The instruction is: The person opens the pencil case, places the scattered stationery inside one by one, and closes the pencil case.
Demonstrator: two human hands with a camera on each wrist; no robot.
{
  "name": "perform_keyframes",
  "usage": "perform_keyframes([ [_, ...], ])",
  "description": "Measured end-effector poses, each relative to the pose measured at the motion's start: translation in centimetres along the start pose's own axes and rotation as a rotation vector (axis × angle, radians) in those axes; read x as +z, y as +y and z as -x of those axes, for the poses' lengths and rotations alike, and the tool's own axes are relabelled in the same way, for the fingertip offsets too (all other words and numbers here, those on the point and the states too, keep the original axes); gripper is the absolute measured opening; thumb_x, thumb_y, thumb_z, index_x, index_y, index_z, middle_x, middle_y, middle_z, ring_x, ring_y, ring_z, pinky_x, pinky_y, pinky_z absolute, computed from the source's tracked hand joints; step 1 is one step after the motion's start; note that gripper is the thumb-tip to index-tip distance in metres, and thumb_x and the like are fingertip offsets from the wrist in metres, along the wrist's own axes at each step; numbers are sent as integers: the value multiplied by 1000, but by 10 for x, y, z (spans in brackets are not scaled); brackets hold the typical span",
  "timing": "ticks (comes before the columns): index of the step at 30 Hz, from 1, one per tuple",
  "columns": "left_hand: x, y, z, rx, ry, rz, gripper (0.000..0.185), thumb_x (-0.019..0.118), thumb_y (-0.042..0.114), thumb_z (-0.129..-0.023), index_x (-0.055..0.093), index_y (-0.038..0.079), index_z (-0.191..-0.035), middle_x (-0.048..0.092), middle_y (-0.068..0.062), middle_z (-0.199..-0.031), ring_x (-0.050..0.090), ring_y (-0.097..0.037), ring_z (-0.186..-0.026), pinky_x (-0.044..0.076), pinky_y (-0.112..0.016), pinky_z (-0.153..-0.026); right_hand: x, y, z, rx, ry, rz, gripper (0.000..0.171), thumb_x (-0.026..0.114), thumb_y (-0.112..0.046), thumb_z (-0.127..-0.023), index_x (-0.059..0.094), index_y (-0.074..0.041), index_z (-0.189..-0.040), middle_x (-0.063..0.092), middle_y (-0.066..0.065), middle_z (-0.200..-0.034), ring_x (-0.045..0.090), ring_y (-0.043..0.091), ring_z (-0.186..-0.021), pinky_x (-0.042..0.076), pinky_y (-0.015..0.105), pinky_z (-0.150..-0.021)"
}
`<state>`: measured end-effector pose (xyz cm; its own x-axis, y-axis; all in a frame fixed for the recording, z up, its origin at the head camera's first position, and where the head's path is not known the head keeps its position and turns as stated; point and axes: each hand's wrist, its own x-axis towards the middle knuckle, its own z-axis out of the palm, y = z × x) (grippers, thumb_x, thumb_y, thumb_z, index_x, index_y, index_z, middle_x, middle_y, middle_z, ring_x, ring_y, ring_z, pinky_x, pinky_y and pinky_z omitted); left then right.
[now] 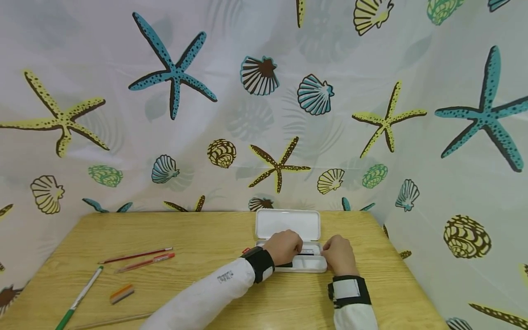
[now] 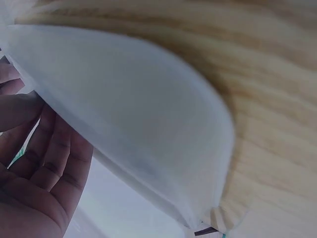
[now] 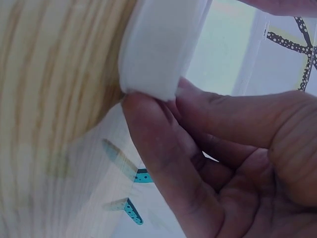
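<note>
Head view is showing both hands working at the open case [image 1: 288, 238] lying mid-bench [image 1: 206, 238]: the right hand [image 1: 339, 255] pinching its corner, seemingly to steady it, the left hand [image 1: 283, 246] curling over the tray, its grip hidden.

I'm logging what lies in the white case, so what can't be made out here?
- Head view: the left hand and right hand cover most of the white case's tray; its contents stay hidden.
- Left wrist view: blurred; only the case wall shows.
- Right wrist view: fingers block the inside.
- Head view: writing on the pens is too small.
</note>
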<state>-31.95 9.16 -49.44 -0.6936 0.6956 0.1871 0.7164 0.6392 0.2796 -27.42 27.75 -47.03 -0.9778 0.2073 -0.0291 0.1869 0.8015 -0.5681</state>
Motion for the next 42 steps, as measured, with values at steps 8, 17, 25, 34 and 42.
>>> perform_keyframes([
  [8,-17,-5,9,-27,-10,-11,17,69,7,-96,78,17,-85,68,8,-84,57,-4,-75,49,-21,-64,1,-1,1,-7,-4,2,5,75,3,-84,72,5,-81,67,13,-79,61,27,-70,51,36,-58],
  [17,-52,-11,20,-20,18,34,15,68,8,-98,79,12,-89,67,7,-82,55,-5,-72,47,-21,-64,0,2,-1,-2,-5,11,5,75,2,-85,72,6,-83,67,13,-78,61,27,-71,50,36,-59],
  [25,-89,-21,40,-5,58,58,15,66,8,-100,78,11,-92,70,2,-87,59,-8,-78,50,-23,-72,3,4,-2,4,-8,-3,5,74,3,-85,72,6,-83,67,13,-77,61,27,-68,50,34,-56],
  [34,-128,-62,78,-8,96,61,13,70,4,-97,76,11,-88,68,0,-84,61,-13,-77,52,-30,-72,3,1,-3,15,-15,-5,5,74,2,-85,72,6,-83,67,14,-78,61,27,-69,50,35,-57],
  [42,-165,-104,118,-94,106,18,10,73,3,-94,75,10,-88,65,2,-83,59,-12,-76,52,-31,-70,0,0,-1,20,-15,4,5,74,2,-85,72,6,-83,68,14,-79,62,27,-71,50,36,-58],
])
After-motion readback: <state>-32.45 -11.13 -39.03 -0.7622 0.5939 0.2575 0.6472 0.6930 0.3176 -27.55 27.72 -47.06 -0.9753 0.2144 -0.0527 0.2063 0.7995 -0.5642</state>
